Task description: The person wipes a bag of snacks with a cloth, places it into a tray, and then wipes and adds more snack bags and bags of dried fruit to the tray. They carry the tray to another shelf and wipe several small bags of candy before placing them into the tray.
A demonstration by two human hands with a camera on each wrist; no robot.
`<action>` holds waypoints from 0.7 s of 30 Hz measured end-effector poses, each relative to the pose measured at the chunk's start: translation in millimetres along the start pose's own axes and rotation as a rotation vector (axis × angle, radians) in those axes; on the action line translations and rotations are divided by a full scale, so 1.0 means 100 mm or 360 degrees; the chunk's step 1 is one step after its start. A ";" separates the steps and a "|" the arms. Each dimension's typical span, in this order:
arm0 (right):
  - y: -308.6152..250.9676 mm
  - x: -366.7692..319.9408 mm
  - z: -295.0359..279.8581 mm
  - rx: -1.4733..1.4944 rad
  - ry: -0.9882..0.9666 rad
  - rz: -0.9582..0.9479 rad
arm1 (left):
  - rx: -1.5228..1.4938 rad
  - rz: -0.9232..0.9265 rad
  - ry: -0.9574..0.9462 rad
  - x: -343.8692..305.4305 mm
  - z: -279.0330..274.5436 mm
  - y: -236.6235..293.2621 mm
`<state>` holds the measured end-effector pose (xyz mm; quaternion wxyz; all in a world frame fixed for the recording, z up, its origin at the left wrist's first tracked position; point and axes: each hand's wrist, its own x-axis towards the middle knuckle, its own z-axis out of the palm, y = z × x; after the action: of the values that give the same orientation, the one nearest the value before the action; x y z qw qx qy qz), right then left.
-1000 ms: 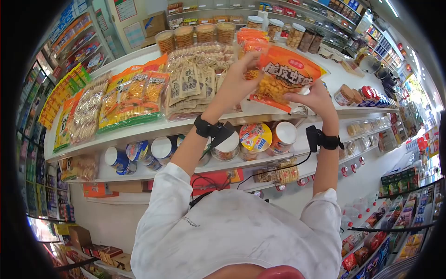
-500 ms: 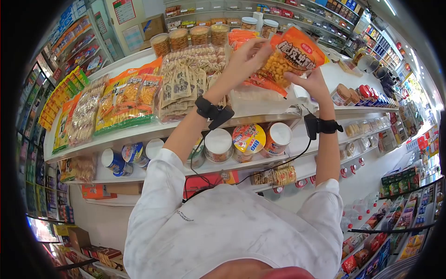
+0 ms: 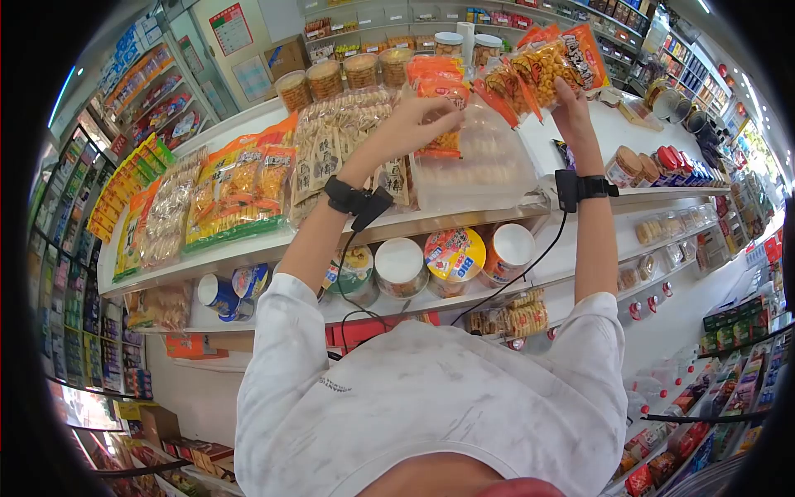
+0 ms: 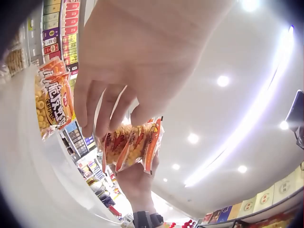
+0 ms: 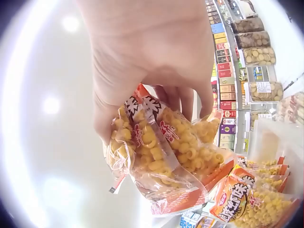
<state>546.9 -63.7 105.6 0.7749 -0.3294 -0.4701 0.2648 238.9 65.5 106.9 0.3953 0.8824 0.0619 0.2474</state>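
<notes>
My right hand holds several orange-and-clear bags of puffed snacks up over the right part of the shelf top. In the right wrist view the thumb and fingers grip these bags at their upper edges, and yellow ring-shaped pieces show through the film. My left hand hangs in front of more orange snack bags, its fingers loosely bent and holding nothing. Those bags stand at the left end of a clear plastic tray. In the left wrist view, the held bags appear beyond the left fingers.
Left of the tray lie packs of wrapped sticks and large yellow-orange snack packs. Lidded tubs of biscuits line the back. Round tins stand at the right. Noodle cups sit on the shelf below.
My left hand has come off the held bags and moved left and down to the tray's bags. My right hand has carried its bags right and turned them, spreading them apart.
</notes>
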 end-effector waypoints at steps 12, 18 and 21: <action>0.34 0.23 -0.12 -0.0594 -0.0251 0.0256 | 0.0328 0.0173 -0.0809 0.35 0.12 -0.45; 0.26 0.26 -0.06 -0.0953 -0.0386 0.0112 | 0.0677 0.0141 -0.0642 0.39 0.12 -0.60; 0.23 0.25 -0.03 -0.0855 -0.0405 0.0083 | 0.0714 0.0143 -0.0668 0.33 0.07 -0.56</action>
<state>558.1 -31.9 101.1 0.5879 -0.4987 -0.6080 0.1898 275.9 108.6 74.8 0.1833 0.9814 -0.0072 0.0571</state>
